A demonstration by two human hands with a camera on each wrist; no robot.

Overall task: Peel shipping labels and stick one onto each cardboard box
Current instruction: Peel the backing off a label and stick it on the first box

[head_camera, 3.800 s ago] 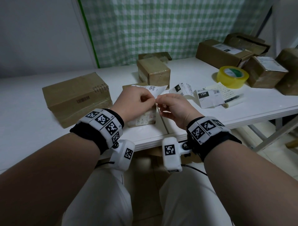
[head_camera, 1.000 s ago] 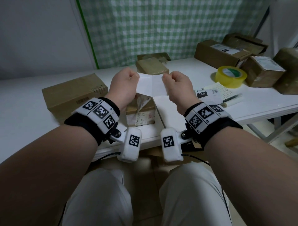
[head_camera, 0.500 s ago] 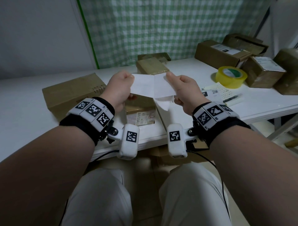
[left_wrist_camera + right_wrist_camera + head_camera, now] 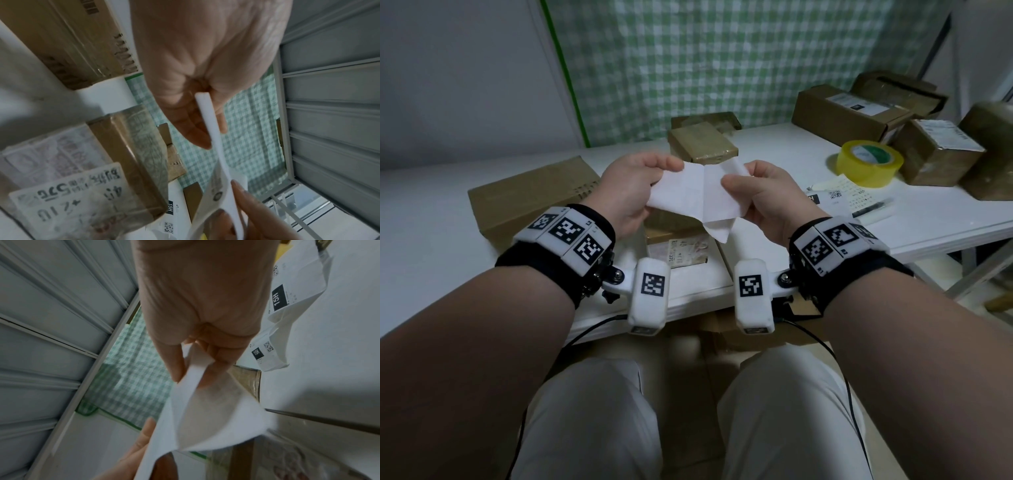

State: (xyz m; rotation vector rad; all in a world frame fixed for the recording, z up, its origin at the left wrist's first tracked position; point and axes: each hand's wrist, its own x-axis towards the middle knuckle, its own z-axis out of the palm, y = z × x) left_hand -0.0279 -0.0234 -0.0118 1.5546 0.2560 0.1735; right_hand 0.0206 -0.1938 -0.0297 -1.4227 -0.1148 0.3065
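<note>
A white shipping label is stretched in the air between both hands, blank side toward me, with a loose corner hanging below it. My left hand pinches its left edge and my right hand pinches its right edge. In the left wrist view, thumb and fingers clamp the label's edge. The right wrist view shows the label splitting into two curling layers below the fingers. Under the hands stands a taped cardboard box with an old printed label on its front.
A large cardboard box lies to the left and a small one behind the hands. Labelled boxes are stacked at the far right beside a yellow tape roll. Loose labels and a pen lie on the white table.
Both hands lifted the label off the table and spread it between them. Over the last second a corner of a layer has come loose and hangs down.
</note>
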